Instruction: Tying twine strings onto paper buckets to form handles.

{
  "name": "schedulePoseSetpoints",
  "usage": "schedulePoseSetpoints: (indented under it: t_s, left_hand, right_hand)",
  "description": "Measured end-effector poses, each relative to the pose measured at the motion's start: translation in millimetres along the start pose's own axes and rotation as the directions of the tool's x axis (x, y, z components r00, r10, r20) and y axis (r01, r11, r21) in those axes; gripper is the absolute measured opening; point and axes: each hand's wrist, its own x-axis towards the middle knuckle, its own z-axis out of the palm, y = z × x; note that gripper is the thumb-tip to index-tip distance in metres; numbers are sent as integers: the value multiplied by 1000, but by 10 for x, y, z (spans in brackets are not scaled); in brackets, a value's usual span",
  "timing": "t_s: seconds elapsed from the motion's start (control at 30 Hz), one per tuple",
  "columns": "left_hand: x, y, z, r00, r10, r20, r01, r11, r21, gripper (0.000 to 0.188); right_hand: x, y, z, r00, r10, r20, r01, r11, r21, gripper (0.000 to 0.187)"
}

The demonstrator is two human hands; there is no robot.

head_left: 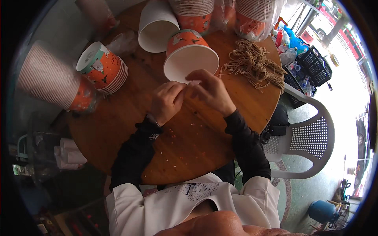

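Hands (167, 101) (210, 91) at orange paper bucket (188, 51)

— What carries it all?
— A round wooden table (130, 118), filling the frame's middle.
— What lies on it?
— An orange paper bucket (190, 55) on its side at upper centre, a white one (156, 25) beside it, a nested stack (103, 67) at upper left, a twine bundle (254, 63) at upper right, and small scattered paper dots (179, 135) toward the lower centre.

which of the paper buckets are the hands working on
The single orange bucket lying on its side with its white mouth toward the person; both hands, left hand and right hand, meet at its rim. The other buckets sit in stacks.
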Motion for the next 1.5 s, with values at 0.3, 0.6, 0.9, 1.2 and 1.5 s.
schedulePoseSetpoints:
  t_s: [0.3,0.6,0.9,1.2,1.5]
  left_hand:
    - [-61,-127,11,992,123,-38,-115,978,174,10]
    - [-100,-72,176,824,-537,183,541,646,-539,35]
    - [-91,-113,214,875,-480,54,452,775,-441,37]
    - [-114,-178,184,827,-520,215,562,745,-358,35]
    - [-81,-106,221,804,-570,171,557,618,-555,32]
  right_hand:
    - [-4,115,-17,995,6,95,7,991,-135,12]
    - [-13,37,-44,985,137,100,-135,990,-26,14]
    - [-12,94,-44,985,138,103,-131,988,-76,14]
    - [-6,76,-48,992,75,101,-64,992,-109,13]
    - [0,121,-62,995,38,89,-27,991,-131,13]
